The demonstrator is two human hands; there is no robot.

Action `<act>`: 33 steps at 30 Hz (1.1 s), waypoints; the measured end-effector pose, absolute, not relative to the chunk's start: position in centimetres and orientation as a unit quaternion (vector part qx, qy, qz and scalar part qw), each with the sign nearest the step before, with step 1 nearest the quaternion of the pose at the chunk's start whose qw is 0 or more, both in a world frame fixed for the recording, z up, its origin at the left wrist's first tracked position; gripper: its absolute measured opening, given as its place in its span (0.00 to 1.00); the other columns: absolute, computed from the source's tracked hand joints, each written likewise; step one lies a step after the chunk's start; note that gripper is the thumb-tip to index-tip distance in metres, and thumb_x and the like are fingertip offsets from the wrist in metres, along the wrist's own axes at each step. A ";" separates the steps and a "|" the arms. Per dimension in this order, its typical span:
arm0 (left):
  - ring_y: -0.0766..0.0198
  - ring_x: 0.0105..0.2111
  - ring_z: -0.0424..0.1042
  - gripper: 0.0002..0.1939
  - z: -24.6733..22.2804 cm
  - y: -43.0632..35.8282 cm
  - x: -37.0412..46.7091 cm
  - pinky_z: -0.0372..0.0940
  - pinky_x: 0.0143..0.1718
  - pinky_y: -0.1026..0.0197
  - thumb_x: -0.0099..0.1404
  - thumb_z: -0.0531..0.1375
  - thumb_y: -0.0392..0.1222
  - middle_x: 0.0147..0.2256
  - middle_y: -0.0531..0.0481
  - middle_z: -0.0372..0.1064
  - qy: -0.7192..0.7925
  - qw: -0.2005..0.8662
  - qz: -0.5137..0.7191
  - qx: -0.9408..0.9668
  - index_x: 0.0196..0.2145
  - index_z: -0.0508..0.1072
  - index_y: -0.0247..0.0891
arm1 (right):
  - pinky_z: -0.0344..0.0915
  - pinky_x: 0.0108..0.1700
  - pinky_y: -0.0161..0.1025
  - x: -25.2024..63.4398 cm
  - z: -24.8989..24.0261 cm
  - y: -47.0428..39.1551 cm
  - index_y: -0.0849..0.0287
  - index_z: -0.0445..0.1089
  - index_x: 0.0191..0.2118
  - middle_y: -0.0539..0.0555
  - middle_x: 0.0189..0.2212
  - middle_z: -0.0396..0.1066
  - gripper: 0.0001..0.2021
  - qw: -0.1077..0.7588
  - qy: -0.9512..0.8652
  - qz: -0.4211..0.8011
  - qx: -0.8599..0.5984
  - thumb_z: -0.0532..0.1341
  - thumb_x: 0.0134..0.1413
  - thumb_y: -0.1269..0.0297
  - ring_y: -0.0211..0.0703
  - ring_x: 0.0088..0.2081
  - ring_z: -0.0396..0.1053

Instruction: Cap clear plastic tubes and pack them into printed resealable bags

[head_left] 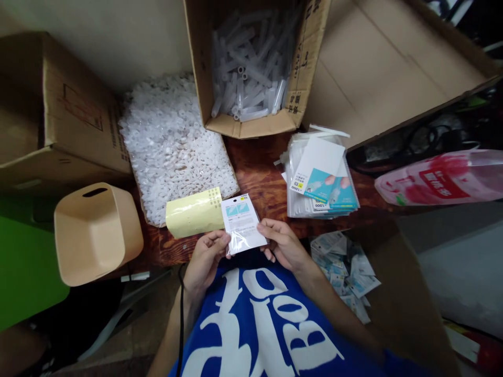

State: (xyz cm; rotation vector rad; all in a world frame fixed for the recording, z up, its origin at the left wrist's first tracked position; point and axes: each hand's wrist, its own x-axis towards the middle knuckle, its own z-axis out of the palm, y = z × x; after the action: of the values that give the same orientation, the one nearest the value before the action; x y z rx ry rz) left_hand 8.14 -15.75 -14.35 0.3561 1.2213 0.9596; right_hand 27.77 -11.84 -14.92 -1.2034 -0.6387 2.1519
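A white printed card in a clear plastic sleeve (242, 226) is held between both hands near the table's front edge. My left hand (208, 254) pinches its lower left side, and my right hand (281, 240) grips its lower right side. Just left of the card, a yellow sheet with small round marks (192, 212) lies at the edge of a wide tray heaped with small translucent pieces (176, 146). To the right rests a stack of bagged cards (324, 175), with a loose white card on top.
A cardboard box of clear tubes (251, 68) is behind the card. An upright beige bin (92, 233) and a large carton (74, 104) stand left. At right lie a pink package (440, 178) and, lower down, a box with packaged cards (346, 267).
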 end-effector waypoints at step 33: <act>0.62 0.24 0.67 0.22 -13.9 -16.8 8.8 0.60 0.29 0.62 0.65 0.63 0.55 0.22 0.49 0.70 0.555 0.558 0.471 0.399 0.21 0.71 0.38 | 0.70 0.21 0.36 27.8 -13.6 -11.4 0.57 0.67 0.40 0.50 0.26 0.72 0.25 0.372 -0.313 0.770 -0.412 0.62 0.54 0.37 0.41 0.23 0.72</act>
State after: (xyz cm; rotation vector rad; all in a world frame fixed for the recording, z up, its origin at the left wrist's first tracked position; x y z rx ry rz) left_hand 8.81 -16.84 -13.88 0.9423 1.3083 1.1112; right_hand 27.82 -11.39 -13.60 -1.0567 -0.8024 1.9742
